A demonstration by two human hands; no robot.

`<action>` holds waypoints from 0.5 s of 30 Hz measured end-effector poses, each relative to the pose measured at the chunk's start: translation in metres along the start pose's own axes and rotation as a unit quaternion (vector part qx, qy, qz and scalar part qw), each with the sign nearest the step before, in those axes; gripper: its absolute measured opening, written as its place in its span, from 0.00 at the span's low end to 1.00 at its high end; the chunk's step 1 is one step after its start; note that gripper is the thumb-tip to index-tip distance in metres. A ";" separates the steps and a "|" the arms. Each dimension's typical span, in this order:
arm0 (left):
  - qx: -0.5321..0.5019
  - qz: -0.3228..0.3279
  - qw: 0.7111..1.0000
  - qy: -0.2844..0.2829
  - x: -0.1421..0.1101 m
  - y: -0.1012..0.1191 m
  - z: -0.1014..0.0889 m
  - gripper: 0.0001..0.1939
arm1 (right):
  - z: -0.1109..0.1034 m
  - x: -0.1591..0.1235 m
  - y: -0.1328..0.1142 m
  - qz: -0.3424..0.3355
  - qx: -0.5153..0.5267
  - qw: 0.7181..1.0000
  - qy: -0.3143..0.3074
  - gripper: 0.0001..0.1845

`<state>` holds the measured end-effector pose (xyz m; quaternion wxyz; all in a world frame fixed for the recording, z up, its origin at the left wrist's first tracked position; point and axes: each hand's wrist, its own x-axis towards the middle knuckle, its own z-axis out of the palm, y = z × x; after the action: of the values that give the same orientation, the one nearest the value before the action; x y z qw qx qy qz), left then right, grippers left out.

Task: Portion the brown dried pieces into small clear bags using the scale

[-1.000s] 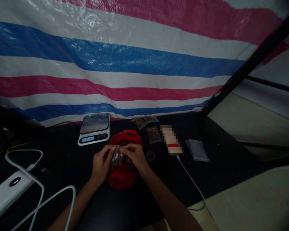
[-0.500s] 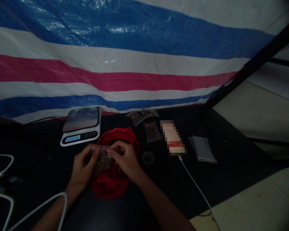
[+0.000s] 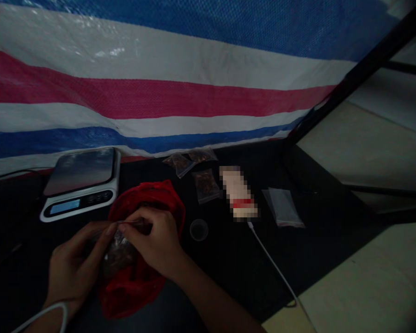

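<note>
A clear zip bag [image 3: 118,254] with brownish contents hangs between my hands, above an open red plastic bag [image 3: 135,291]. My left hand [image 3: 79,256] pinches its top edge between thumb and fingers. Close beside it, my right hand [image 3: 156,238] pinches the same edge, thumb and fingertips pressed together. What fills the red bag is mostly hidden behind my hands. Right of the red bag stands a small round clear cup [image 3: 198,230]. Beyond it lies a filled zip bag [image 3: 206,182], with two more filled zip bags [image 3: 190,159] farther back.
A white digital scale [image 3: 81,180] with a lit display stands at the left back. A blurred-out phone-like object [image 3: 238,192] lies at right, joined to a white cable [image 3: 273,261]. Flat clear bags [image 3: 284,207] lie farther right. Behind the black table hangs a striped sheet [image 3: 194,99].
The view has shifted, so the table things sit farther left. My fingers have come closer together along the zip bag's top edge, and the bag is tilted more.
</note>
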<state>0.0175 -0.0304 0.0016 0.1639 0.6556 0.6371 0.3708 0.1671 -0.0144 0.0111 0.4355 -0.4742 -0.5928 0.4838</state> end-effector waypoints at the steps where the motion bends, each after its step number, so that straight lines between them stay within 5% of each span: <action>1: 0.001 -0.001 1.000 0.001 0.000 0.000 0.000 0.16 | 0.001 0.000 0.001 0.008 0.007 1.000 -0.001 0.07; 9: -0.031 -0.084 0.995 -0.042 0.003 0.004 -0.002 0.19 | 0.003 0.002 0.003 -0.011 0.017 1.000 -0.004 0.08; 15: -0.088 -0.080 0.989 -0.088 0.009 -0.002 -0.006 0.18 | 0.000 0.002 0.000 -0.068 -0.036 0.997 0.022 0.06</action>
<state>0.0115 -0.0234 0.0063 0.3051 0.6156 0.6357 0.3519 0.1665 -0.0121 0.0117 0.4629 -0.4589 -0.6310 0.4207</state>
